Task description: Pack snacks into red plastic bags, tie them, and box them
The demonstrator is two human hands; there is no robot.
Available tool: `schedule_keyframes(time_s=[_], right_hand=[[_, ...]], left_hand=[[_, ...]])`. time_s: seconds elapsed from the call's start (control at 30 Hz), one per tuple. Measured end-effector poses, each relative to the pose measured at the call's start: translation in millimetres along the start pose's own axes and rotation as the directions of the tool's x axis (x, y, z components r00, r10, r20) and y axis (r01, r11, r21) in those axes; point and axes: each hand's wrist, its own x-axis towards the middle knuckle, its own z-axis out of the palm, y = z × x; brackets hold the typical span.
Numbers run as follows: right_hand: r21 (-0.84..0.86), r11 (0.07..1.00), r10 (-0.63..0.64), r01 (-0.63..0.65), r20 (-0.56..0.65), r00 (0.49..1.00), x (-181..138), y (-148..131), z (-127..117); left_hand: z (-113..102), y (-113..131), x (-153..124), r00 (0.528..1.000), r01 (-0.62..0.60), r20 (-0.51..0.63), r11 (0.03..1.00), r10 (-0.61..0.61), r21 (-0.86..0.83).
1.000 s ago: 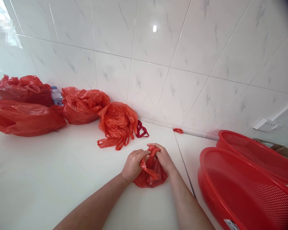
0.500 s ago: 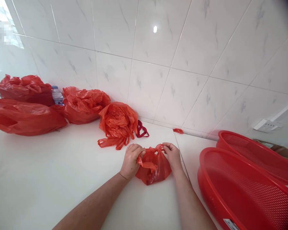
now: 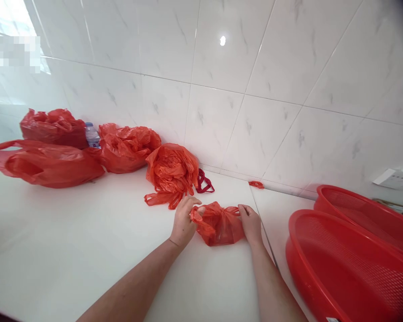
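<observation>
A small red plastic bag [image 3: 221, 226] with something inside rests on the white counter [image 3: 87, 250] in front of me. My left hand [image 3: 184, 222] pinches the bag's left handle, fingers closed on it. My right hand [image 3: 250, 222] grips the right handle in the same way. The two handles are drawn out sideways, away from each other. What the bag contains is hidden.
A bundle of red bags [image 3: 171, 173] lies just behind my left hand, with more filled red bags [image 3: 50, 163] and a water bottle [image 3: 92, 135] along the tiled wall. Two red mesh baskets [image 3: 349, 268] sit at the right. A wall socket [image 3: 389, 178] is above them.
My hands were together over the bag's top and have moved apart, pulling the handles out sideways. The view has shifted slightly to the left.
</observation>
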Motion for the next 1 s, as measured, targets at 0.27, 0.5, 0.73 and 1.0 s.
schedule_keyframes(time_s=[0.27, 0.5, 0.73, 1.0], right_hand=[[0.129, 0.982, -0.184, 0.138, 0.499, 0.847, -22.1, -25.2, 14.6], [0.266, 0.962, -0.051, -0.055, 0.377, 0.925, -22.8, -23.4, 13.0], [0.081, 0.995, 0.026, -0.059, 0.361, 0.932, -18.2, -22.5, 19.0], [0.042, 0.998, 0.035, -0.051, 0.328, 0.944, -20.4, -25.7, 26.4]], left_hand=[[8.6, 9.7, -10.5, 0.940, -0.159, 0.323, 0.978, 0.108, 0.137], [-7.2, 10.2, -13.0, 0.838, -0.148, 0.545, 0.965, 0.006, 0.216], [-110.4, 15.3, 0.1, 0.859, -0.141, 0.511, 0.953, -0.017, 0.269], [-236.3, -11.5, 24.4, 0.976, 0.206, -0.071, 0.769, -0.207, 0.605]])
